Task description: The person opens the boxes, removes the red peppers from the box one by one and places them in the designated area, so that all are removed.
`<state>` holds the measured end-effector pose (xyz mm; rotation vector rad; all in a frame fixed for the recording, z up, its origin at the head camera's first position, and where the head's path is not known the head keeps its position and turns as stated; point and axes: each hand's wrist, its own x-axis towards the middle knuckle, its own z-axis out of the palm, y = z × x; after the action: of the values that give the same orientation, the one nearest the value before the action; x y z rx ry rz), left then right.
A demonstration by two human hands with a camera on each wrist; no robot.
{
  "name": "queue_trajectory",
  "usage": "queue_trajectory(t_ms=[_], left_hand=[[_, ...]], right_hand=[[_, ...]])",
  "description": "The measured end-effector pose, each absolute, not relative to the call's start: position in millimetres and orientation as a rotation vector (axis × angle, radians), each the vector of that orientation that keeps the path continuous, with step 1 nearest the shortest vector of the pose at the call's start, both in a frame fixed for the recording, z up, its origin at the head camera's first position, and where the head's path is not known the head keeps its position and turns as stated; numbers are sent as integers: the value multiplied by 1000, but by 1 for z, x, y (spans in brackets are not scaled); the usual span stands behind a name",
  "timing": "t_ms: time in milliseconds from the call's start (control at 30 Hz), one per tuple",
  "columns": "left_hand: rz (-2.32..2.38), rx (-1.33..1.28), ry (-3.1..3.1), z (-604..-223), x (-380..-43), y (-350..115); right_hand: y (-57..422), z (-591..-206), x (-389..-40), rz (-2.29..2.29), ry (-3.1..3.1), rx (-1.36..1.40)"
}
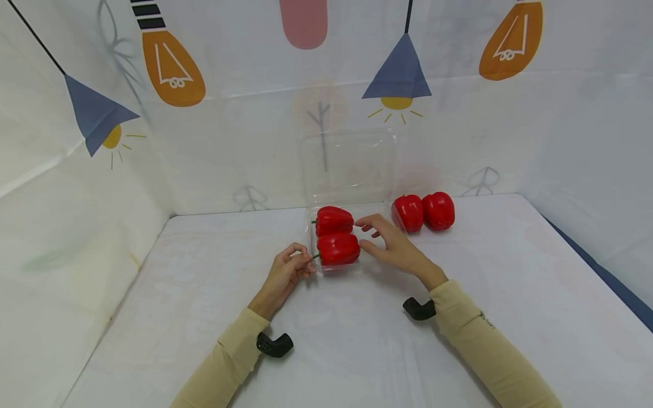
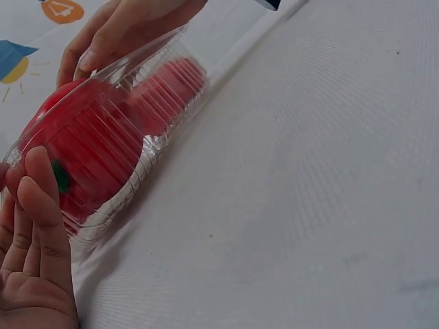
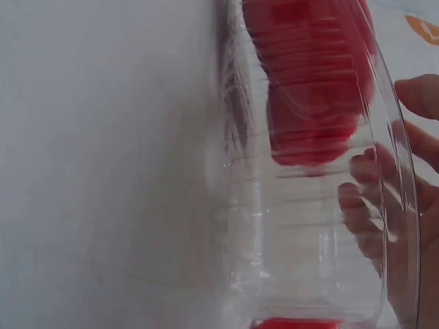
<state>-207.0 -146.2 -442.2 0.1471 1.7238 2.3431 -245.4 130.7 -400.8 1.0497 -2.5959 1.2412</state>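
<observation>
White printed cloth (image 1: 245, 141) is hanging behind the clear container (image 3: 302, 219), which is resting on a white table (image 1: 178, 317). Small dark lettering (image 1: 487, 319) is running along the right sleeve (image 1: 490, 343), to the container's front right (it is too small to read). Two red peppers (image 1: 339, 249) are lying inside the container's left half, and two other peppers (image 1: 439, 211) are sitting just outside its right end. Its lid (image 1: 349, 164) is standing raised at the back. The left hand (image 1: 283, 277) is pinching the container's left rim; the right hand (image 1: 400, 246) is hovering over the container's right half, fingers loosely parted, gripping nothing.
</observation>
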Motion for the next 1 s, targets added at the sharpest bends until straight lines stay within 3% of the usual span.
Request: queue_trajectory(t_ms=[1000], left_hand=[[2209,251,1932,-443,-204,-144]], right_hand=[[121,-399,-238,1135,-2711,1238]])
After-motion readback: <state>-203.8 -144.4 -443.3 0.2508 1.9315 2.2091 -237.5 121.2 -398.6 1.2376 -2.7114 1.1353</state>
